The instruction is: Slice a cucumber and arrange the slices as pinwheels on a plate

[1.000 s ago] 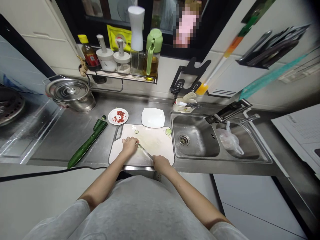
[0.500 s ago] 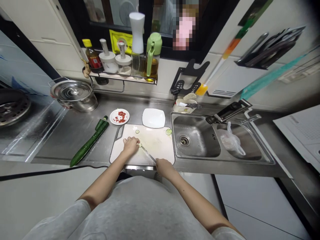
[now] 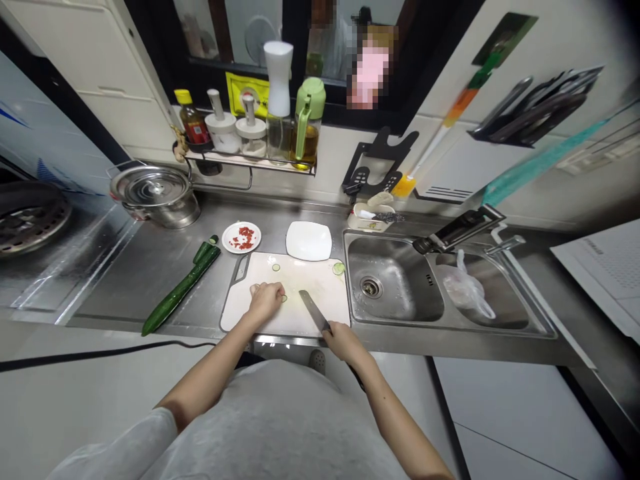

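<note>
- Gripping the knife (image 3: pixel 313 311), the right hand (image 3: pixel 344 341) could nick the left hand (image 3: pixel 265 303) by swinging inward.
- Left grip unclear; the slice (image 3: pixel 284 299) beside it might slip if loosely pinned.

No text can be read: the marks on the yellow-capped bottle (image 3: pixel 194 121) and on the yellow packet (image 3: pixel 239 97) to its right are too small and blurred.

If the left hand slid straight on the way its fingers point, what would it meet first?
The left hand would most likely meet the cucumber slice right by its fingertips, though whether they touch is unclear.
</note>
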Motion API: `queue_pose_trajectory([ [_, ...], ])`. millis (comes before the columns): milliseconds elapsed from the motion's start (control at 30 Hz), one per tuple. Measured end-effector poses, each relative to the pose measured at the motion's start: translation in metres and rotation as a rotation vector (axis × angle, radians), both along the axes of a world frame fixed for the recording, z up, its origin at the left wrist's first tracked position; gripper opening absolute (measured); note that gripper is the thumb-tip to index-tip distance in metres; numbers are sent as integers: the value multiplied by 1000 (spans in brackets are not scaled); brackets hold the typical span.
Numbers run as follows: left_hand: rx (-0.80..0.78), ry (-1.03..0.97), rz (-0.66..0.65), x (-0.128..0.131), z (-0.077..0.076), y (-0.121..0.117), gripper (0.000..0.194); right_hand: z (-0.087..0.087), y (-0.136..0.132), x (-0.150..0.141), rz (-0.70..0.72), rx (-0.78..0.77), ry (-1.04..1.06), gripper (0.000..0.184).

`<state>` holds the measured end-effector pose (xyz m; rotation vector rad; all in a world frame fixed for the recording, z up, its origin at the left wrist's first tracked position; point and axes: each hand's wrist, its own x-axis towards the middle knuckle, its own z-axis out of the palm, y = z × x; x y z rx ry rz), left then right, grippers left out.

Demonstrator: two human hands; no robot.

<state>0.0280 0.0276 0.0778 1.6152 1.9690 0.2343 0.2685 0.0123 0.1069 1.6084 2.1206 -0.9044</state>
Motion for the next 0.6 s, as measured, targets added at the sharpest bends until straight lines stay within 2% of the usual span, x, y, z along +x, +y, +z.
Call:
queue_pose_trajectory([
  [133,16,-95,160,-25,2,-15,16,0,3,3,-26,-4,21,26],
  [200,19,-71,285,-41,0,-18,17,1,3,2,-27,-10,16,26],
  [267,20,-34,356,-56,-3,-18,17,1,3,0,-29,-13,15,26],
  [400,18,18,367,-68,-9,-12,17,2,3,-3,-27,-26,43,27],
  [600,2,122,337,-66,-16,-7,21,4,4,-7,-27,-56,42,27],
])
